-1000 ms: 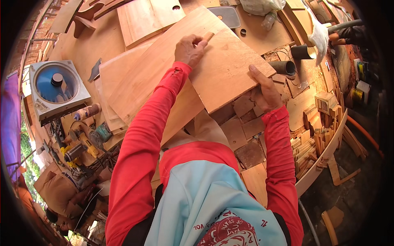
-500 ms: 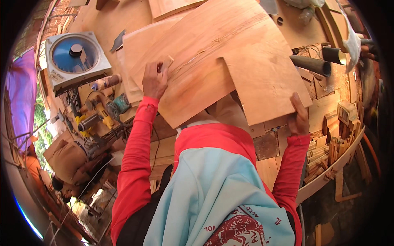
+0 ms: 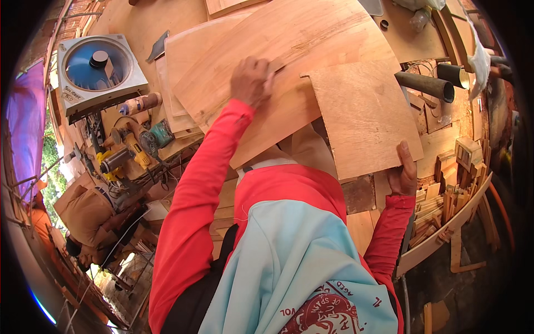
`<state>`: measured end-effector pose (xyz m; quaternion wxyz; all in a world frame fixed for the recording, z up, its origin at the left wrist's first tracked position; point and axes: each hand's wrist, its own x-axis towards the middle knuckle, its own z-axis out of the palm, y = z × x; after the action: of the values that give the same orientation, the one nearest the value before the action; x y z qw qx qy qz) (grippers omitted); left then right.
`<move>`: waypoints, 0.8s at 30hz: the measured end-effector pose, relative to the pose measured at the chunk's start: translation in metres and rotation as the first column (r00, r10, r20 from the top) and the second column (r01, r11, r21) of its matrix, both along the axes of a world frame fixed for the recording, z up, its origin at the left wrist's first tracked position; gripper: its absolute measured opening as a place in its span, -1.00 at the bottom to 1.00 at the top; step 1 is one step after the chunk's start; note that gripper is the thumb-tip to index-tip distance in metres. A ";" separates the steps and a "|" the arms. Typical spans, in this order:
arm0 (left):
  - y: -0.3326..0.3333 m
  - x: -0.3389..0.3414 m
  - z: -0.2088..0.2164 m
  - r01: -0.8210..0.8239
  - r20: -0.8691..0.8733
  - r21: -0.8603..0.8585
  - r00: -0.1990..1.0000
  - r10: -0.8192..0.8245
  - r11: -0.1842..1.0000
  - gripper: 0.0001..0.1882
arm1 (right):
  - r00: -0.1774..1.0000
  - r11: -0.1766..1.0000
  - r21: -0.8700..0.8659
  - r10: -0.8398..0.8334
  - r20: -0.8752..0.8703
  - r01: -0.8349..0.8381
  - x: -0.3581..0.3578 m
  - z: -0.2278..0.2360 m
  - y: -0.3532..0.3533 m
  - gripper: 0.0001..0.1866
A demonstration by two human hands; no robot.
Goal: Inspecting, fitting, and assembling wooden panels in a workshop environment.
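Pale plywood [image 3: 311, 47] spreads beneath the left hand [image 3: 253, 82], whose curled fingers, having moved inward, bring their pinched wooden stick [image 3: 276, 64] nearer the smaller panel [image 3: 364, 117] that the right hand [image 3: 404, 172] clasps at its edge.

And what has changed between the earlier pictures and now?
The small board has come nearer the red shirt, in the right hand. The left hand went left and nearer, then right and away, over the large board. As before, the right hand grips its board and the left a small wooden piece.
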<state>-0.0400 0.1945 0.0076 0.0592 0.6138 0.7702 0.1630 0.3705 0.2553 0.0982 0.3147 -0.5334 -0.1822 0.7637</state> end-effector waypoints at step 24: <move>0.004 0.011 -0.010 -0.015 0.067 0.106 0.998 0.008 0.994 -0.71 | 1.000 1.000 0.029 -0.010 -0.024 0.010 0.001 0.011 -0.022 -0.44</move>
<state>-0.0294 0.1985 -0.0023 0.0510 0.6060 0.7615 0.2243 0.3718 0.2334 0.1087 0.3284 -0.5206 -0.1871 0.7656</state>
